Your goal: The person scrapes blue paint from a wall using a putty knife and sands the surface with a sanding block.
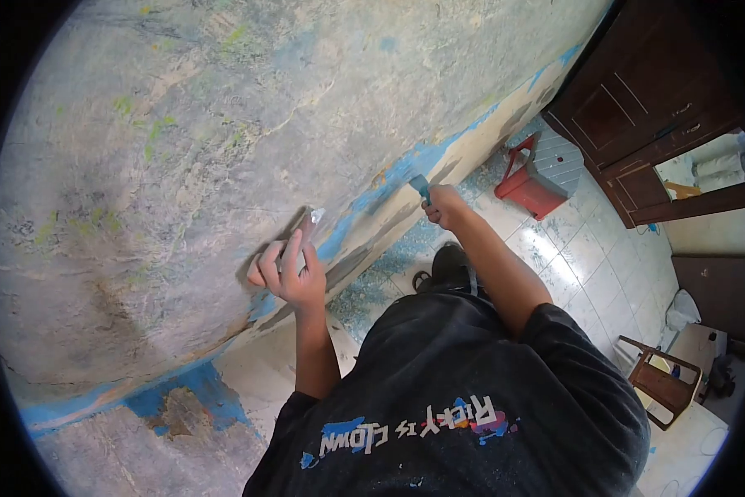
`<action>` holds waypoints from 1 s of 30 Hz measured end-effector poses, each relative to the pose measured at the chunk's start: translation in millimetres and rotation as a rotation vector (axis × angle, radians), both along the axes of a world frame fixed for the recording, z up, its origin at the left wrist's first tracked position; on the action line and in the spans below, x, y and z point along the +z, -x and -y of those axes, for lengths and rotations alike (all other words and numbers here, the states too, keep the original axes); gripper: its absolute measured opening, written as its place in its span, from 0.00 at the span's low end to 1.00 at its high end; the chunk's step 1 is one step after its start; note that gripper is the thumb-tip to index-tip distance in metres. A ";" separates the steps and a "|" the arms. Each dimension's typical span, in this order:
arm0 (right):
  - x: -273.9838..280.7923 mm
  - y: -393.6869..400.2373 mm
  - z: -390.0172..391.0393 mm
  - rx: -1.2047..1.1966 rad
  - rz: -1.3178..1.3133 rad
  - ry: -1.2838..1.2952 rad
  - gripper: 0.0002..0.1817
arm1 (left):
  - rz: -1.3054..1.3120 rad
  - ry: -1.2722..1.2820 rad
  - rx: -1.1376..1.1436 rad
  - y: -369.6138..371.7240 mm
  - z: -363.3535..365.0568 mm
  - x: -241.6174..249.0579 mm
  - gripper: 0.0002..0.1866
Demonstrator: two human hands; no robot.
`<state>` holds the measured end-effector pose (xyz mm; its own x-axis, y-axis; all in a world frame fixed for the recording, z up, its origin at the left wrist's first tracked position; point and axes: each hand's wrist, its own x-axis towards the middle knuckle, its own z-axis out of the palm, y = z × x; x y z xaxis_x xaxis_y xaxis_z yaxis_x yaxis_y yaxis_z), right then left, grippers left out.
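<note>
My left hand (289, 272) is closed round a brownish, stick-like tool (304, 232) with a pale tip, close to the bare grey wall (223, 149). What the tool is exactly, I cannot make out. Up and to the right, my right hand (443, 207) grips a scraper (421, 188) with a teal blade. The blade lies at the strip of blue paint (401, 168) along the lower wall, beside cream paint; whether it touches is hard to tell.
A red and grey stool (530, 186) stands on the tiled floor (588, 248), right of my right hand. Paint flakes litter the floor along the wall. Dark wooden cabinets (637, 91) are at the upper right, a brown wooden frame (666, 381) at the lower right.
</note>
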<state>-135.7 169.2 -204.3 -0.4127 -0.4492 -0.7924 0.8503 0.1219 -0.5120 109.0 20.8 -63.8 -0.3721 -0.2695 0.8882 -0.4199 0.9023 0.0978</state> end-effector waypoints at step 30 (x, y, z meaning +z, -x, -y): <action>37.1 -1.2 -21.9 0.081 -0.179 -0.022 0.11 | 0.097 0.144 -0.068 8.7 5.3 11.5 0.16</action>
<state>-134.5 191.1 -167.2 -0.5110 -0.4698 -0.7199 0.7329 0.1994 -0.6504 100.3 15.5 -52.3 -0.4705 -0.1135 0.8751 -0.3590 0.9305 -0.0724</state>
